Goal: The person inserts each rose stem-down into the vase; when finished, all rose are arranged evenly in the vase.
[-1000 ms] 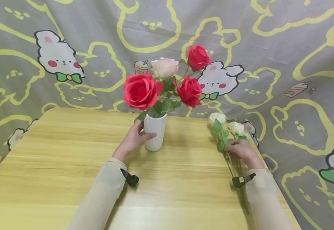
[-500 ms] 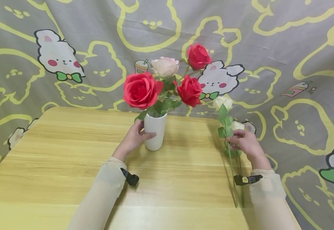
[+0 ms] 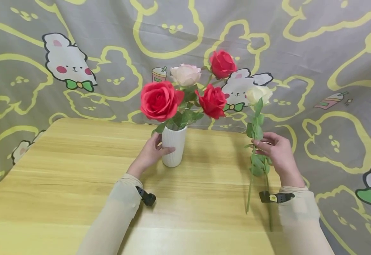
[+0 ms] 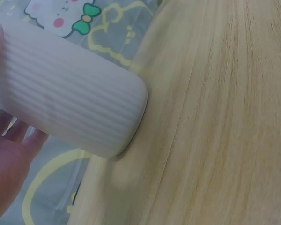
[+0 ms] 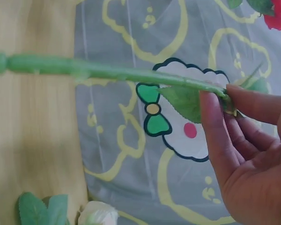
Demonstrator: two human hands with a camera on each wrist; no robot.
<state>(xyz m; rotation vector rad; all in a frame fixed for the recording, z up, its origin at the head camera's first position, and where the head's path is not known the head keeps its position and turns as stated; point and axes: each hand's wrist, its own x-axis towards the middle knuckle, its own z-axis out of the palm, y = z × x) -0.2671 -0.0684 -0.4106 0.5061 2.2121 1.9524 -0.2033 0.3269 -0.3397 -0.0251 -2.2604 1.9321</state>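
Observation:
A white ribbed vase (image 3: 175,152) stands upright on the table, gripped around its side by my left hand (image 3: 147,154), thumb across the front. In the left wrist view, the vase (image 4: 70,89) meets the tabletop with its base. Three red roses, one of them a large bloom (image 3: 161,101), and a pale pink rose (image 3: 186,75) stand in it. My right hand (image 3: 277,150) pinches the stem of a white rose (image 3: 259,95), held raised and roughly upright. The pinched stem (image 5: 107,72) is near in the right wrist view.
Another white rose lies on the table at the right; its bloom (image 5: 98,214) shows in the right wrist view, but the right hand hides it in the head view. A wooden table (image 3: 77,177) backs onto a grey patterned curtain (image 3: 115,28).
My right hand has picked up one white rose from the table, lifting and tilting it upright, its stem end swinging left. The left hand stays on the vase.

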